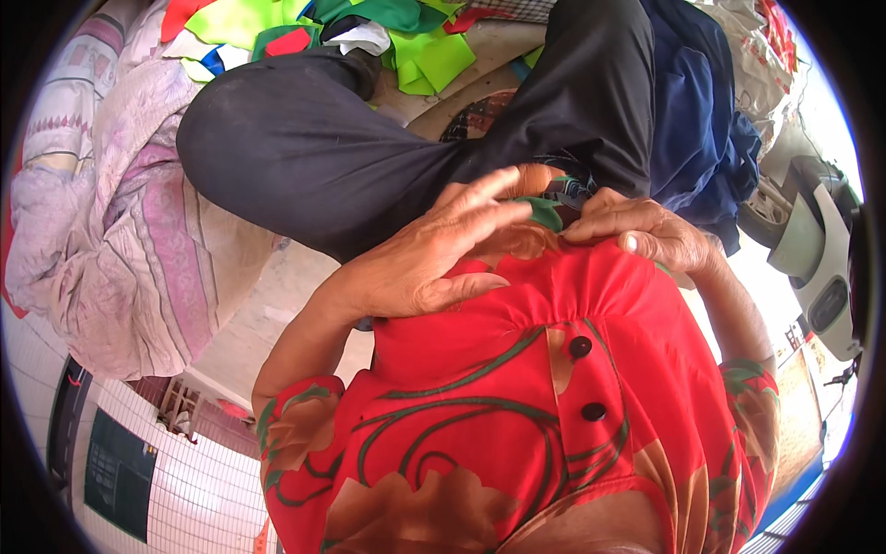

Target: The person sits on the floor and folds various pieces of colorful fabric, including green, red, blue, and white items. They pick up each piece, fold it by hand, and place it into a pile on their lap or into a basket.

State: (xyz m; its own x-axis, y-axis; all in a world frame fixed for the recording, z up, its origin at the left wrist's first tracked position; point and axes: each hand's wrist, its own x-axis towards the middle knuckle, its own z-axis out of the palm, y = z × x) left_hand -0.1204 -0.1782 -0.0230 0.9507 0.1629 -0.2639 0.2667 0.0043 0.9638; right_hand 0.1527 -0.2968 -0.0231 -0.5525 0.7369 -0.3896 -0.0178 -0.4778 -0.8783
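My left hand point(434, 245) hovers over my lap with its fingers stretched out and the thumb apart, holding nothing. Opposite it, my right hand point(637, 226) has its fingers bent and pressed together at the gathered edge of my red shirt point(517, 295). What lies between those fingertips is hidden. A small green patch of cloth point(544, 214) shows between the two hands; whether it belongs to the shirt, I cannot tell. Dark trousers point(314, 138) cover my folded legs, just beyond the hands.
Bright cloth scraps point(429, 60) in green, red, white and blue lie heaped past my legs. A pale pink patterned cloth point(138, 231) is bunched at the left. Dark blue fabric point(692, 120) lies at the right, with a white and grey scooter point(826, 263) farther out.
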